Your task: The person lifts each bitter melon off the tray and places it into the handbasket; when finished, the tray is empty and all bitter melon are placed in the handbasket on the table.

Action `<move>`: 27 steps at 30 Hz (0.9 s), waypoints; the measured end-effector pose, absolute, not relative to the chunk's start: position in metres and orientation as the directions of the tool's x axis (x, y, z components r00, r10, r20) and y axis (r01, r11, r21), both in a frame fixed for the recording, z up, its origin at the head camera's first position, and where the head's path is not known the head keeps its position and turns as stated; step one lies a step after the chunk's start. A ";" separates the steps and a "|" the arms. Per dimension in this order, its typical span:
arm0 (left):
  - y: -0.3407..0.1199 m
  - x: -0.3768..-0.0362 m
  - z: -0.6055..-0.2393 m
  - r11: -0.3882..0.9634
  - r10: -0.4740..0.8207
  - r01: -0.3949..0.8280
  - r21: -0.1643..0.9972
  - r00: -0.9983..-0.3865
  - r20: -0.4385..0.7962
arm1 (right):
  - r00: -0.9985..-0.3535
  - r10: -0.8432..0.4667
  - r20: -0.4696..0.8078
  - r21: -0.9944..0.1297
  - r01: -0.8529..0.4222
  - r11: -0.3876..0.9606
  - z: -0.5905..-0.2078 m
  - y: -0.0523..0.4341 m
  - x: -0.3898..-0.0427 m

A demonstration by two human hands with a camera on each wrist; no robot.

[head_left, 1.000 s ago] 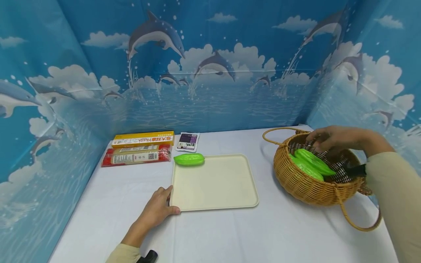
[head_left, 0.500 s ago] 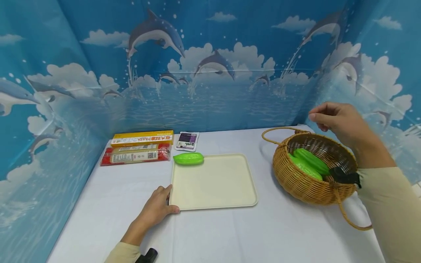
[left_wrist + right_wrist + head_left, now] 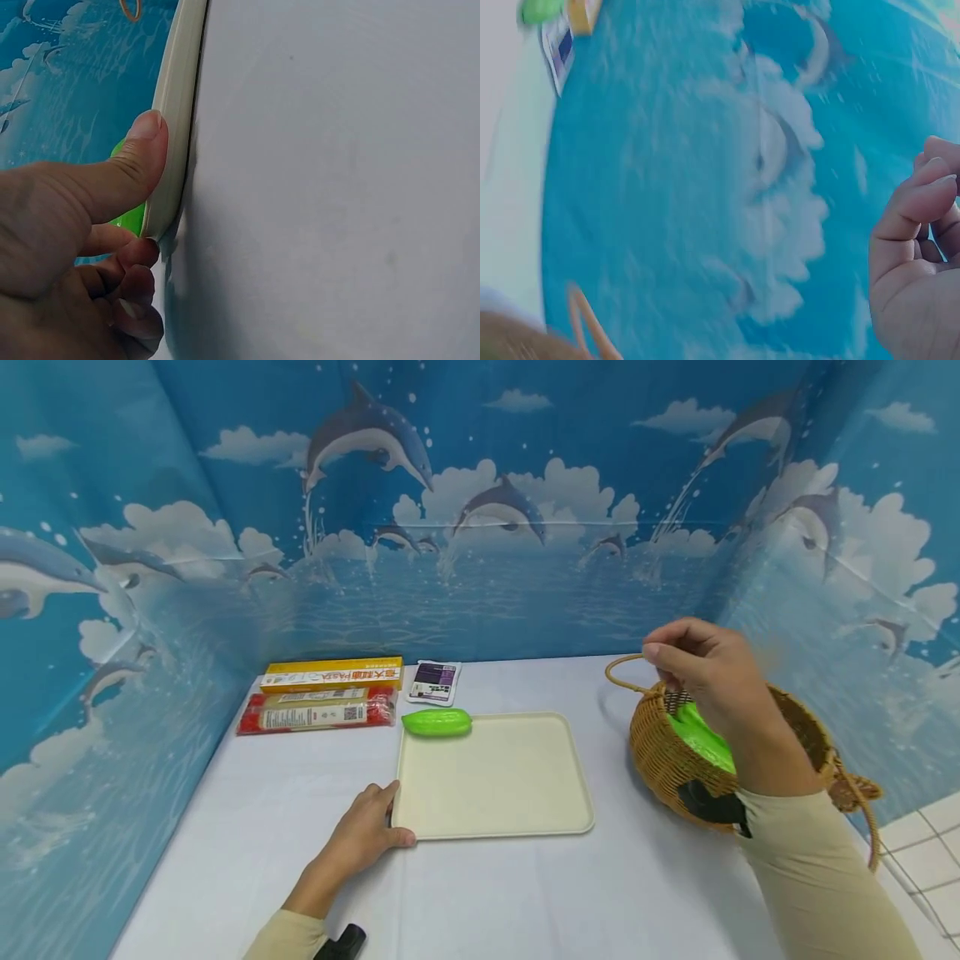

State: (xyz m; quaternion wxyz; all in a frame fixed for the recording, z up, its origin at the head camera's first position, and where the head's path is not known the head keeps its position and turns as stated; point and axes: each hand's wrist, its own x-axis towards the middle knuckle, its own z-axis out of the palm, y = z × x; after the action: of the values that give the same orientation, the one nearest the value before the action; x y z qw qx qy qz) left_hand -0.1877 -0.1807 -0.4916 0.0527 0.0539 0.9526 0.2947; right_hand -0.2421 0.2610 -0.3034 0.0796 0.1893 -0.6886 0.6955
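My left hand (image 3: 363, 831) holds the near left corner of a cream tray (image 3: 495, 785), its thumb over the rim. In the left wrist view the other fingers curl at the tray's edge. A glossy green bitter melon (image 3: 437, 722) lies across the tray's far left corner. My right hand (image 3: 712, 677) hangs above a round wicker basket (image 3: 656, 768), fingers loosely curled and nothing visible between them. More green bitter melon (image 3: 701, 739) shows inside the basket, partly hidden by the right hand and forearm. In the right wrist view the right hand (image 3: 915, 262) is at the right edge.
Behind the tray to the left lie a red-ended noodle pack (image 3: 318, 712) and a yellow pasta box (image 3: 333, 675). A purple-and-white pouch (image 3: 434, 683) lies beside them. The basket's handle (image 3: 622, 672) sticks out to the left. A dolphin-print curtain (image 3: 480, 585) encloses the white table.
My right hand has come up out of the basket and then moved left over its near side. The left hand keeps its hold on the tray.
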 end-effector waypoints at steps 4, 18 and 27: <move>-0.179 -0.188 -0.492 0.814 0.133 0.069 0.576 -0.989 -0.069 | -0.913 -0.231 0.336 -0.935 -0.352 0.032 -0.321 0.232 -0.251; -0.181 -0.188 -0.492 0.826 0.123 0.053 0.561 -0.989 -0.087 | -0.943 -0.330 -0.040 -0.968 -0.044 0.245 -0.436 0.110 -0.314; -0.181 -0.191 -0.492 0.828 0.131 0.061 0.557 -0.988 -0.086 | -0.942 -0.337 0.003 -0.818 -0.196 0.541 -0.462 0.050 -0.343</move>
State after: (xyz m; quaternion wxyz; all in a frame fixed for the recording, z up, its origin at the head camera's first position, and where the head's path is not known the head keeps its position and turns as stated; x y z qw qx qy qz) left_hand -0.1907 -0.1806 -0.4915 0.0604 0.0503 0.9541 0.2888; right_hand -0.3432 0.0502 -0.4619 -0.0773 0.1524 -0.8744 0.4542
